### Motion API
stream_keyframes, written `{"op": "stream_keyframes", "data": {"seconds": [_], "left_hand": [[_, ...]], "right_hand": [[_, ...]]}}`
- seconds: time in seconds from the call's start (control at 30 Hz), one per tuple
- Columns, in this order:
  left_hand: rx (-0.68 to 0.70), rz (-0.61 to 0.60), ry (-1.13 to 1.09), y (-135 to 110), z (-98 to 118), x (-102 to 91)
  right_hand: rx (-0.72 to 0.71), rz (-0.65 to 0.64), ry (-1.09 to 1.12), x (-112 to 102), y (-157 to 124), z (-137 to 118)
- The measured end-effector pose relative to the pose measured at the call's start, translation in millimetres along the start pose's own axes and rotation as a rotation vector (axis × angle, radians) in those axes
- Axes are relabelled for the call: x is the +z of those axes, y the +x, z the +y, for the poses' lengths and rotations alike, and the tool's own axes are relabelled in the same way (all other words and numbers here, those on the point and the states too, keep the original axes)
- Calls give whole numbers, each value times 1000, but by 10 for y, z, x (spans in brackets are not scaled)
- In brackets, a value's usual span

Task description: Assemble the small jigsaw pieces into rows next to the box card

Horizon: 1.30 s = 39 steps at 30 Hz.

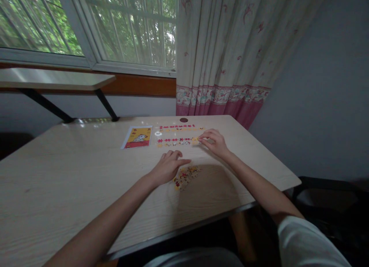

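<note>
No text, label, brand, number or sign can be read. The printed sheet (137, 137) on the surface (86, 174) carries a picture — any lettering there is too small to make out. On the puzzle pieces (184, 178) and the round brown disc (183, 120) — likewise nothing legible.

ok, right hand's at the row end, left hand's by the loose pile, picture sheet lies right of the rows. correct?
Not quite: the head view shows the picture sheet left of the puzzle rows. Right hand, left hand, loose pile: as stated.
</note>
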<state>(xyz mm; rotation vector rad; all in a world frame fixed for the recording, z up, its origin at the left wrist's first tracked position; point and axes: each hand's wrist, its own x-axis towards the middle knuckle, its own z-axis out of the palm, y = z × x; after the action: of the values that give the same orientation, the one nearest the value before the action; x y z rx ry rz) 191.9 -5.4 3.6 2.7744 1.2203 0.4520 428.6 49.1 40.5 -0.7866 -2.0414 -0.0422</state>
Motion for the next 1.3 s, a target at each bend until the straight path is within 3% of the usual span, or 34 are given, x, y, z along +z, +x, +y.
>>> {"op": "stream_keyframes", "data": {"seconds": [0.13,0.23,0.37,0.5,0.83,1.07,1.17,1.3], "left_hand": [[-33,19,62,-6,-19,-43],[-76,65,93,-27,-27,-109],[-104,87,96,-40,-33,-136],[-145,110,75,-36,-41,-82],[-145,144,-25,-23,-51,-86],[-187,242,-206,-26,-45,-124],[-296,290,-339,-8,-23,-126],[-560,287,-706,39,16,-107]], "right_hand": [[39,-174,-36,-117,29,293],[179,-342,-42,-197,-38,586],[396,-444,61,-215,-211,918],[457,-497,104,-176,-313,1094],[440,-482,123,-141,-329,1116],[351,-457,75,-69,-304,1047],[346,-455,67,-63,-306,1039],[343,-454,43,-75,-289,1004]]}}
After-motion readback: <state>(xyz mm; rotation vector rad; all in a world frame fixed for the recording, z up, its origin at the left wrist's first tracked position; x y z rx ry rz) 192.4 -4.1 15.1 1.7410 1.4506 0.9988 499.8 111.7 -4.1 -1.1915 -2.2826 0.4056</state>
